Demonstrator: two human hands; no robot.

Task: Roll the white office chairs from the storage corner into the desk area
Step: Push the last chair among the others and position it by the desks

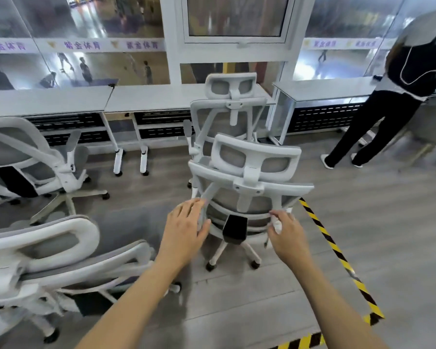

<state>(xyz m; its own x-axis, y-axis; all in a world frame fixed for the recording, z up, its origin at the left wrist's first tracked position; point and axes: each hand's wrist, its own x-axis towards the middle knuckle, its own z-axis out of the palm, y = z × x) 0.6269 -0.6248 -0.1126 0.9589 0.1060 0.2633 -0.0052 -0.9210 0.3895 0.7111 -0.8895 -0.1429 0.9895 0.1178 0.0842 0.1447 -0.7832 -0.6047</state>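
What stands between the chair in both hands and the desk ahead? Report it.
A second white chair stands between the held chair and the desk, its back toward the camera; head view.

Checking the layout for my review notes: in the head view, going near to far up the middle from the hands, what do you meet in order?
left hand and right hand → near chair → far chair → desk → window
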